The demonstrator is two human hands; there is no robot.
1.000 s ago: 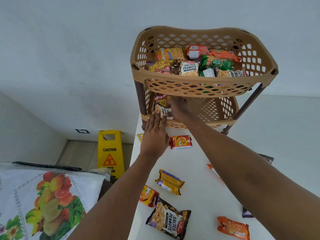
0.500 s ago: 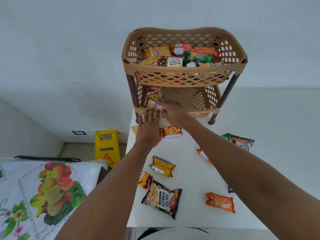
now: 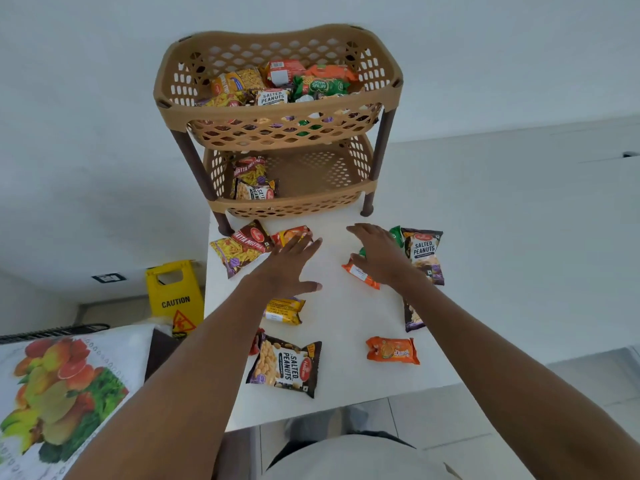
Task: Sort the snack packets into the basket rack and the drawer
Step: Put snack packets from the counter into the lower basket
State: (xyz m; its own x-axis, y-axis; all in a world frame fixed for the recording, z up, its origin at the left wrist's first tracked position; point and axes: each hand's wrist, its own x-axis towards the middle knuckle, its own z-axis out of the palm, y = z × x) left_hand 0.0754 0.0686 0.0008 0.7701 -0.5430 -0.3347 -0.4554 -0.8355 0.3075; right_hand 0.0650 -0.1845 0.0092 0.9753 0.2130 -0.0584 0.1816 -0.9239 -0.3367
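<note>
A tan two-tier basket rack (image 3: 277, 133) stands at the far end of a white table (image 3: 339, 306). Its top basket is full of snack packets; the lower basket (image 3: 311, 199) holds a salted peanuts packet (image 3: 254, 192) and a yellow packet behind it. My left hand (image 3: 291, 268) hovers flat with straight fingers, its tips over a small orange-red packet (image 3: 291, 233), next to a yellow-brown packet (image 3: 242, 249). My right hand (image 3: 377, 254) is spread over an orange packet (image 3: 360, 273), holding nothing. More packets lie around: salted peanuts (image 3: 424, 254), salted peanuts (image 3: 285, 367), orange biscuits (image 3: 393, 350), a yellow packet (image 3: 284, 310).
A yellow caution sign (image 3: 175, 296) stands on the floor left of the table. A fruit-printed cloth (image 3: 59, 393) covers something at lower left. A dark packet (image 3: 412, 318) lies partly under my right forearm. White wall rises behind the rack.
Both hands have drawn back from the lower basket to above the table, leaving the salted peanuts packet inside it. The view has pulled back and tilted down.
</note>
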